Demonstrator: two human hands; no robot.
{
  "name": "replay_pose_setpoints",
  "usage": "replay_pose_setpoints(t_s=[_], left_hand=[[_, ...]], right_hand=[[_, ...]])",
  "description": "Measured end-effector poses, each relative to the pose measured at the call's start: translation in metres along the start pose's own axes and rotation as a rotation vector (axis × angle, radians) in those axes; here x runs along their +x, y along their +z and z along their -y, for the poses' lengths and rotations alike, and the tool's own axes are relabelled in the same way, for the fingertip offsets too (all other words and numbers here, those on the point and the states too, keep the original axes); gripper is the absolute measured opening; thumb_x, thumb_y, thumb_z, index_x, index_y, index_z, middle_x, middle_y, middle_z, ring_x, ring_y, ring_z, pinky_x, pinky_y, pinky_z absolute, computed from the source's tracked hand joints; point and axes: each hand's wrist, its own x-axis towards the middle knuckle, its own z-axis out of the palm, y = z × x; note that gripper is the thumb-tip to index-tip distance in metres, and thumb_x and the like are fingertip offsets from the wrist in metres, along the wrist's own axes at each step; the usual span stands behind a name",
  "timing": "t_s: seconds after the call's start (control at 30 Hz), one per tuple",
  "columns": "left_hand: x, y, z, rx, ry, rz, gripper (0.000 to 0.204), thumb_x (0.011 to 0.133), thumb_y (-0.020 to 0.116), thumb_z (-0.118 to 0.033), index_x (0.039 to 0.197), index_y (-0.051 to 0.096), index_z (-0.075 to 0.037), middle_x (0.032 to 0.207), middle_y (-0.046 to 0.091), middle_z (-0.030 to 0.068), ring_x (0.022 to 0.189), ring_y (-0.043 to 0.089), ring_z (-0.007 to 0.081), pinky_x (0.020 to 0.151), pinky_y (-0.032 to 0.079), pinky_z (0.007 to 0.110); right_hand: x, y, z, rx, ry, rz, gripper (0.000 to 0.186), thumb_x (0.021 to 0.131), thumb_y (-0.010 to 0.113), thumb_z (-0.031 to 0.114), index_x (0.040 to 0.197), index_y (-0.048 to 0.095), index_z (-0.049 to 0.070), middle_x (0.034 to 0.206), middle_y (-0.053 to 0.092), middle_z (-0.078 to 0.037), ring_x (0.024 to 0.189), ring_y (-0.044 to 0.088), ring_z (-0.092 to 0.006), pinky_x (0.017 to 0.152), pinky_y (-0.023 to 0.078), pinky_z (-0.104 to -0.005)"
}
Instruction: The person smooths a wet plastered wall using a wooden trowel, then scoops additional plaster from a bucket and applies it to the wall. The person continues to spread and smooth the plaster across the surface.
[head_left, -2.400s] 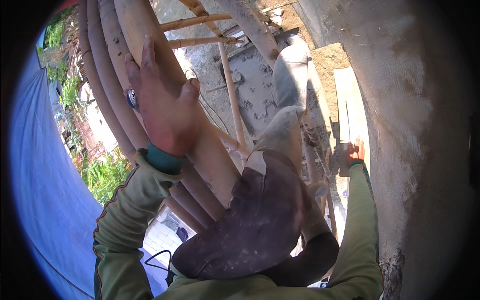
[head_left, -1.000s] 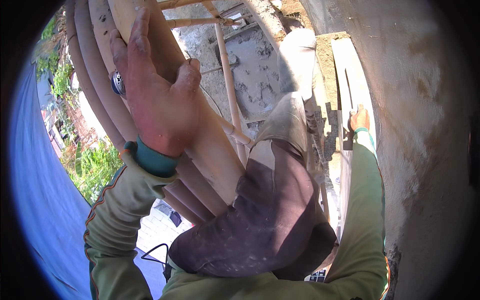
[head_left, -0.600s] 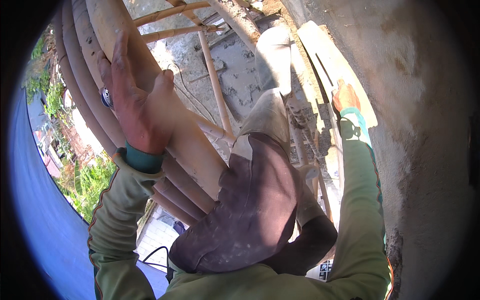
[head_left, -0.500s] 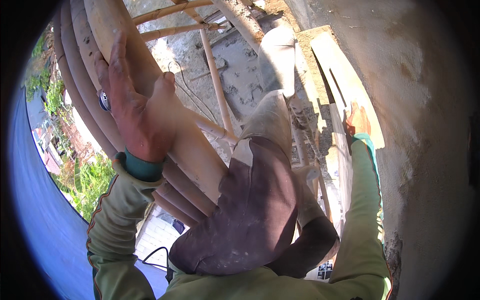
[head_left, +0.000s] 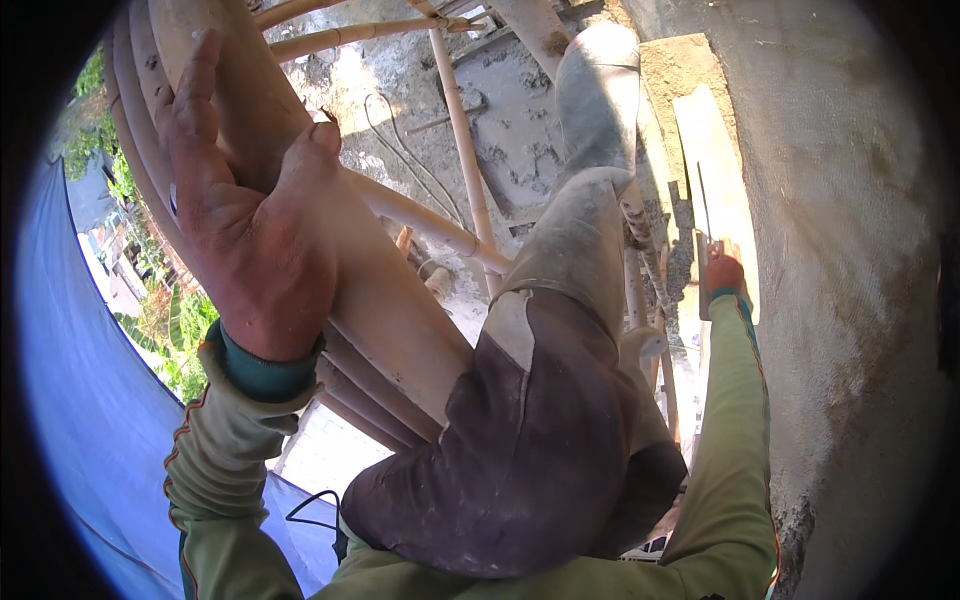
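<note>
Here's the wall [head_left: 850,250], and it looks part-way along: broad stretches are coated and fairly even, while blotchy patches and a crumbly strip [head_left: 797,530] at the wall's lower left edge seem to be left rough. How much is finished can't be told from here.

And there's the float [head_left: 725,165], just left of the wall, lengthwise along it! Long, flat, pale, almost bleached by sun, a dark slit running down its left side; whether its face presses on the wall isn't clear. The right hand [head_left: 726,272] has its fingers curled round the float near its lower end. Well left of the wall, the left hand [head_left: 260,220] lies spread on a thick pole [head_left: 395,285], fingers long, thumb across it, not clenched.
</note>
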Motion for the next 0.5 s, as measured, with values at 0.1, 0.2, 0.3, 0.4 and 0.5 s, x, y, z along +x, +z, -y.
replay_pose_setpoints(t_s=[0.1,0.2,0.3,0.4,0.5], left_hand=[[-0.004,0.001,-0.007,-0.039,-0.052,0.003,0.066,0.096,0.064,0.001,0.156,0.036,0.001,0.147,0.048,0.0167,0.107,0.063,0.0173,0.091,0.054,0.029],[-0.002,-0.001,0.001,-0.020,0.027,0.017,0.064,0.096,0.064,0.000,0.154,0.039,0.001,0.147,0.048,0.0167,0.108,0.064,0.0187,0.092,0.054,0.029],[0.001,0.001,0.000,-0.038,0.049,0.010,0.064,0.094,0.064,0.002,0.153,0.041,0.001,0.145,0.049,0.0162,0.112,0.063,0.0208,0.094,0.054,0.031],[0.002,-0.001,0.004,0.098,0.141,-0.035,0.067,0.090,0.067,0.000,0.152,0.043,0.001,0.145,0.050,0.0171,0.122,0.058,0.0249,0.101,0.050,0.035],[0.001,0.000,0.001,0.023,0.057,-0.041,0.073,0.084,0.071,-0.006,0.151,0.045,0.001,0.148,0.050,0.0195,0.137,0.049,0.0330,0.114,0.041,0.041]], right_hand=[[0.032,-0.011,0.001,0.131,0.090,-0.023,0.042,0.100,0.058,0.026,0.137,0.059,0.007,0.123,0.063,-0.027,0.119,0.060,-0.0461,0.100,0.049,-0.0520],[0.095,-0.075,0.050,0.097,0.118,0.027,0.041,0.099,0.058,0.026,0.136,0.060,0.009,0.126,0.064,-0.025,0.121,0.060,-0.0429,0.101,0.049,-0.0520],[0.119,-0.140,0.122,0.024,0.069,0.092,0.040,0.097,0.056,0.024,0.136,0.060,0.012,0.127,0.064,-0.023,0.121,0.062,-0.0407,0.101,0.050,-0.0502],[0.107,-0.170,0.158,0.049,0.058,0.211,0.042,0.096,0.055,0.024,0.136,0.059,0.012,0.126,0.065,-0.024,0.117,0.064,-0.0424,0.099,0.051,-0.0517],[0.085,-0.120,0.119,0.390,-0.023,0.002,0.047,0.100,0.049,0.028,0.139,0.055,0.003,0.127,0.064,-0.028,0.119,0.061,-0.0453,0.100,0.049,-0.0518]])
